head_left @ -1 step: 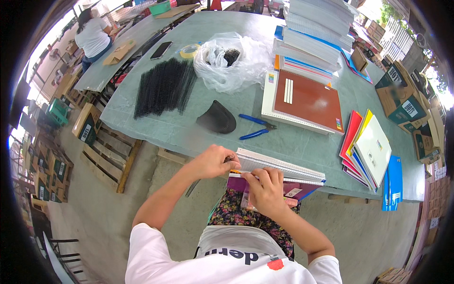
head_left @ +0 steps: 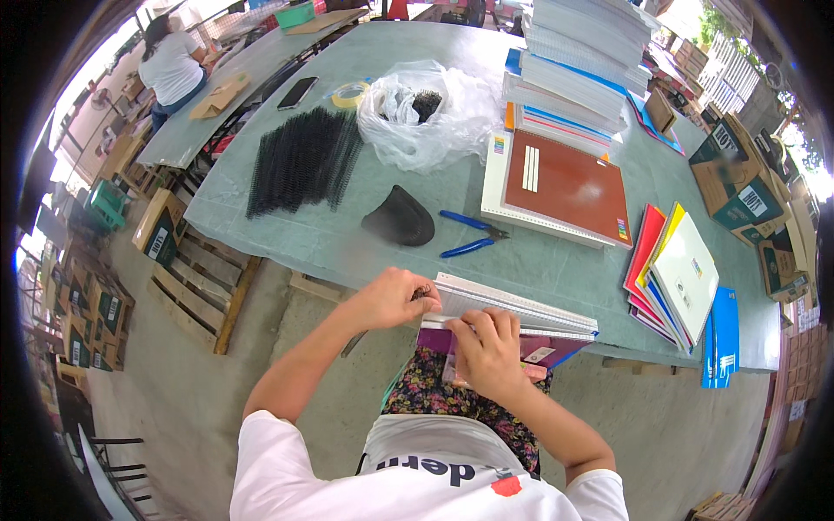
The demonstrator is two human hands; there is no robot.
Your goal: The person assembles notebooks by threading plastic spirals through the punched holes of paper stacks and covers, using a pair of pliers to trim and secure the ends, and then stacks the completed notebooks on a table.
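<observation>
At the table's near edge, a thick notebook [head_left: 521, 311] with white pages and a purple cover stands with its punched edge upward, leaning toward my lap. My left hand [head_left: 401, 297] pinches a dark wire coil [head_left: 422, 292] at the notebook's left end; the fingers partly hide it. Pressed around the near cover, my right hand [head_left: 488, 343] grips the notebook, thumb toward the left end. Just beyond lie blue-handled wire cutters [head_left: 466, 248], jaws apart, and a curved black piece [head_left: 401, 217]. A pile of black spiral coils [head_left: 304, 163] lies farther left.
A clear plastic bag [head_left: 404, 149] holds more dark coils. Behind the brown-covered notebook [head_left: 573, 187] rises a tall paper stack [head_left: 578, 69]. Fanned coloured notebooks [head_left: 682, 273] and cardboard boxes [head_left: 738, 187] are at right. A phone [head_left: 298, 92] lies far left; a person [head_left: 174, 69] sits beyond.
</observation>
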